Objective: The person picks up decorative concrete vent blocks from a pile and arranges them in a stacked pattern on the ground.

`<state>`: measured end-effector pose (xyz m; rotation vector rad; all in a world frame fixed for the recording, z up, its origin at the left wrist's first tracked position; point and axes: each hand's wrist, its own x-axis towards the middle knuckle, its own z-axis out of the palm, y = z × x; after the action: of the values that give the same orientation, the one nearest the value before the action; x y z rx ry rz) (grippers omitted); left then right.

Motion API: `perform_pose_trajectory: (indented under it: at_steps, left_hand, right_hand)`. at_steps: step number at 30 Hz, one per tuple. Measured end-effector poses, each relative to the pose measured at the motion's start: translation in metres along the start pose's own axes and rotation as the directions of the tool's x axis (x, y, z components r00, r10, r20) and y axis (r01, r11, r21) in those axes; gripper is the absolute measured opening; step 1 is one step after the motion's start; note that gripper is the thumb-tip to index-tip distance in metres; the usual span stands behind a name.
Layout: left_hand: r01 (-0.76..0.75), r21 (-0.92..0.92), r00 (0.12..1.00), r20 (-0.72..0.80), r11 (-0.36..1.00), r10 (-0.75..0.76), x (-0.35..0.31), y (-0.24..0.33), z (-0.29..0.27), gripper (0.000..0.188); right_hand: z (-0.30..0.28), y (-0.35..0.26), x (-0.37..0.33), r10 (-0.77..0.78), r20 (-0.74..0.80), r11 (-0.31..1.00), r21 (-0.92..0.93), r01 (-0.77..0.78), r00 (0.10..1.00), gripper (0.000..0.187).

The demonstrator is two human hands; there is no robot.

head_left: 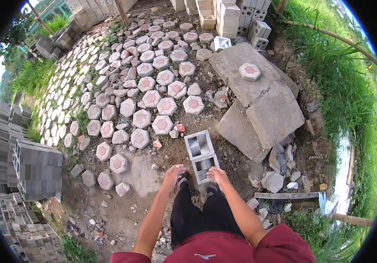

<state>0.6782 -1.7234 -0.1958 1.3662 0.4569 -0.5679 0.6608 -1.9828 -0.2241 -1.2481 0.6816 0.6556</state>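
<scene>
On the dirt just in front of my feet lies a grey hollow concrete block (204,158) with two square openings facing up. My left hand (173,175) hangs in the air left of the block, apart from it, with its fingers stretched out and nothing held. Over the block's near right corner is my right hand (218,176), fingers extended and holding nothing; I cannot tell whether the fingertips touch it. Beyond the block and to its left, many hexagonal pavers (162,125) with pink centres lie spread across the ground.
Broken concrete slabs (254,101) lean on each other to the right, with one hexagonal paver (250,71) on top. Grey blocks (39,168) are stacked at the left, and more blocks (230,19) at the back. Rubble (272,181) and a plank (287,195) lie at right.
</scene>
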Motion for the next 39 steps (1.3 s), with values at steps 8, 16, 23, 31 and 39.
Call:
perform_pose_trajectory:
  at_steps: [8,16,23,31,39]
  left_hand:
    - [-0.274,-0.343,0.904,-0.410,0.899,0.119,-0.149,-0.018,0.043,0.032]
    - [-0.518,-0.388,0.721,-0.678,0.763,0.145,-0.307,-0.080,0.016,0.029]
    - [-0.619,-0.449,0.514,-0.852,0.645,-0.100,-0.423,-0.159,-0.032,0.030]
    - [-0.726,-0.402,0.361,-0.913,0.558,-0.187,-0.530,-0.209,-0.124,0.030]
    - [-0.823,-0.295,0.224,-0.954,0.485,-0.200,-0.601,-0.219,-0.209,0.031]
  right_hand:
    - [0.014,-0.006,-0.104,0.097,0.305,0.977,-0.213,-0.032,0.947,0.035]
    - [0.079,0.006,-0.153,0.294,0.423,0.859,-0.511,-0.042,0.857,0.032]
    - [0.241,0.056,-0.195,0.324,0.613,0.780,-0.604,0.163,0.721,0.028]
    - [0.389,0.185,-0.272,0.497,0.672,0.756,-0.646,0.106,0.549,0.028]
    - [0.481,0.246,-0.320,0.589,0.675,0.659,-0.720,0.220,0.444,0.030]
